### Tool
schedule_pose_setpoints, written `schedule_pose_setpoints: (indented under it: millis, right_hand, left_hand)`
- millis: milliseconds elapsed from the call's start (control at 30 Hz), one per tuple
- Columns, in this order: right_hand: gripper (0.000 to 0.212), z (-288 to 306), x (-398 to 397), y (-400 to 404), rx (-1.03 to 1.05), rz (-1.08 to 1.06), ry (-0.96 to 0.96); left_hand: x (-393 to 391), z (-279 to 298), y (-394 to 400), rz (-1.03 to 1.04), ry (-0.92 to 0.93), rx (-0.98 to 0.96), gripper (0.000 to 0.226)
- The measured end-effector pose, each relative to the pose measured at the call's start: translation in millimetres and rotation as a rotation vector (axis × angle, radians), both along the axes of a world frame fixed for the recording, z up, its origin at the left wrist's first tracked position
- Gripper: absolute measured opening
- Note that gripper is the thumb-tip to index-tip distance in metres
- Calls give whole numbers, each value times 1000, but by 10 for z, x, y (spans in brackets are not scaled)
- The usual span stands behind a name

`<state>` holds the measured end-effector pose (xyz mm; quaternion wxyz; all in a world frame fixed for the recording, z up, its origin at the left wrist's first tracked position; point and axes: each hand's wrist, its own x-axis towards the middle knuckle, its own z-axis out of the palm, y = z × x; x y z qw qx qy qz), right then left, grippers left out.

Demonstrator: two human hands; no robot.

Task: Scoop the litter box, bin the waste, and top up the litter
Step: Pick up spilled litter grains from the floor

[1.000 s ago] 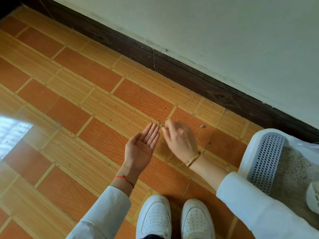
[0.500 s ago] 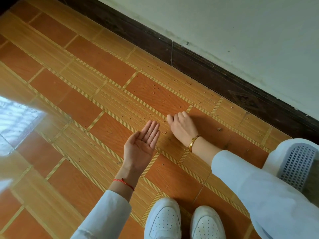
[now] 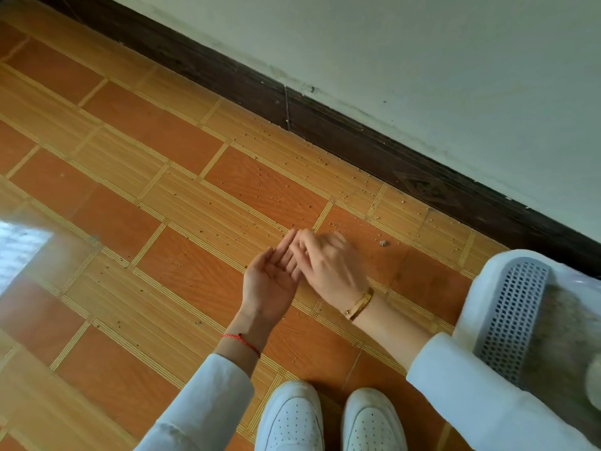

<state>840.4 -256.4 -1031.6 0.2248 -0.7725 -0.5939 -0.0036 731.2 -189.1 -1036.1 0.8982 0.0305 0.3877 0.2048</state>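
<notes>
Loose litter grains (image 3: 260, 183) lie scattered over the orange tiled floor (image 3: 136, 222), thickest near the wall. A small grey clump (image 3: 383, 243) sits just right of my hands. My left hand (image 3: 271, 281) is held palm up, cupped and relaxed, close above the floor. My right hand (image 3: 328, 265) lies palm down against the left hand's fingertips, fingers straight and slightly blurred. Whether grains lie in the left palm is too small to tell. At the right edge is the white litter box (image 3: 468, 323) with a perforated grey step (image 3: 517, 314) and grey litter (image 3: 566, 333) inside.
A dark skirting board (image 3: 325, 125) runs along the pale wall behind the floor. My two white shoes (image 3: 292, 418) stand at the bottom of the view. A bright window reflection (image 3: 22, 252) covers the floor at the left. A pale rounded object (image 3: 593, 382) lies in the litter.
My right hand has drawn back across the floor from near the wall to the fingertips of the cupped left hand. The view has shifted, showing more of the litter box.
</notes>
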Motion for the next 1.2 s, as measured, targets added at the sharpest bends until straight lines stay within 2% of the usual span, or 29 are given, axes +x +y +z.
schedule_pose_setpoints:
  millis: [67,167,300,400,500,567,667,733,800,900,1000,1100,1200]
  right_hand:
    - [25,-36,333,-164,-33,-220,32]
    - [34,-158,754,-424,-283,-457,-40]
    - [39,-333,878,-598,-480,-483,-213]
    - [32,-381,855,-583,-529,-449,-199]
    - [29,-349,827,-575,-471,-443,-154]
    - [34,-267,765,-541,-342,-414,-73]
    - [36,-53,471,-374,-107,-225,13]
    - [33,60,182,-294,-88,-66,-1]
    - [35,119,-3,-285,-134,-23,-2]
    - [42,9,76,-398,-166,-176,82]
    - [54,-130,400,-645,-189,-444,258]
    - [45,-209,629,-1008,-362,-580,-7]
    - [39,-283,598,-1194,-488,-592,-119]
  left_hand:
    - [52,-7,-4,4,-32,-15,47]
    - [121,-16,1,-4,-49,-20,47]
    - [208,-14,-31,-37,-65,-17,47]
    - [247,3,-65,-53,-73,-21,46]
    - [275,7,-100,-68,-74,-18,48]
    - [296,-6,-117,-79,-69,-12,48]
    - [339,-35,-156,-101,-73,-8,49]
    - [373,-41,-198,-131,-82,-14,50]
    - [392,-42,-239,-141,-116,-44,49]
    - [369,-48,-247,-132,-125,-56,49]
    - [321,-41,-205,-107,-116,-34,48]
    - [314,-45,-179,-79,-104,-30,47]
    - [327,-20,-190,-77,-101,-36,47]
